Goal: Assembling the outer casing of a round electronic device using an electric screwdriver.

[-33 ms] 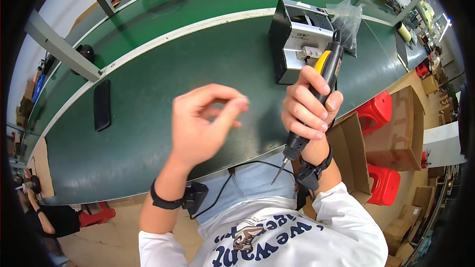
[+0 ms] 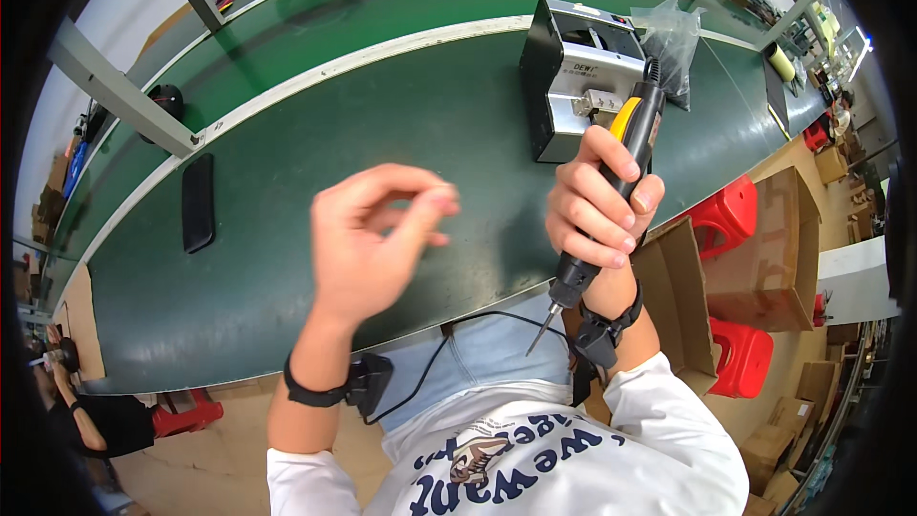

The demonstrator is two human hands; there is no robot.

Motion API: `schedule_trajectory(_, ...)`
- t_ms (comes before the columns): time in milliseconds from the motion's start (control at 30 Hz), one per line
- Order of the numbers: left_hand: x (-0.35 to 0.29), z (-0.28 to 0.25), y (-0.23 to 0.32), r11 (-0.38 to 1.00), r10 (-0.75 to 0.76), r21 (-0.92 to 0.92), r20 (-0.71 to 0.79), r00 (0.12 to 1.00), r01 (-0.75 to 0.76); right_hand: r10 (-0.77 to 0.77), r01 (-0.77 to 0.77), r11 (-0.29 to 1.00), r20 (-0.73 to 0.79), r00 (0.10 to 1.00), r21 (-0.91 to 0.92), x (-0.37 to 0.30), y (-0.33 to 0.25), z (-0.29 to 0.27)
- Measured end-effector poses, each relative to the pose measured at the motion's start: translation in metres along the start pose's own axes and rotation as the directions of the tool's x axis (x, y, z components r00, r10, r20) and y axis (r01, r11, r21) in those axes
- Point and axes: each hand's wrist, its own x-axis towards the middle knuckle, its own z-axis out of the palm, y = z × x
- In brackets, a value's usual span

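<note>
My right hand [image 2: 602, 199] is wrapped round a black and yellow electric screwdriver [image 2: 626, 124]. The tool is tilted, its thin metal bit [image 2: 543, 330] pointing down toward my lap at the bench's front edge. Over the dark green bench mat [image 2: 258, 306], my left hand [image 2: 368, 239] is raised with thumb and fingertips brought together in a pinch. Anything between those fingertips is too small or hidden to make out. Beyond my right hand stands a silver and black screw feeder machine [image 2: 573, 76], apart from both hands.
A black phone [image 2: 198, 204] lies at the left of the bench. A clear plastic bag [image 2: 671, 48] rests beside the machine. Open cardboard boxes [image 2: 764, 258] and red stools [image 2: 740, 358] crowd the floor at the right. Another person [image 2: 105, 425] sits at the far left.
My left hand has shifted slightly to the left, still pinched. My right hand and the electric screwdriver have barely moved.
</note>
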Motion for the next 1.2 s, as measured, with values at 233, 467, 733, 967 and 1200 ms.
schedule_trajectory(233,-0.023,-0.009,0.011,0.966,-0.037,0.260,0.076,0.996,0.017,0.013,-0.017,0.984,0.023,1.000,0.177,0.004,0.010,-0.005)
schedule_trajectory(467,-0.003,0.032,-0.009,0.881,0.401,0.198,0.169,0.900,-0.430,0.033,-0.037,0.960,0.017,0.999,0.276,0.006,0.032,-0.011)
schedule_trajectory(733,-0.015,0.003,-0.002,0.896,0.317,0.353,-0.077,0.945,-0.271,0.012,-0.013,0.968,0.009,1.000,0.249,0.003,0.022,-0.010)
schedule_trajectory(967,-0.037,-0.023,0.007,0.894,0.200,0.408,0.011,0.980,-0.187,0.034,-0.044,0.953,0.039,0.999,0.301,0.008,0.025,-0.012)
schedule_trajectory(1200,-0.011,0.027,-0.007,0.944,0.268,0.175,0.084,0.960,-0.279,0.040,-0.045,0.935,0.023,0.999,0.351,0.010,0.042,-0.012)
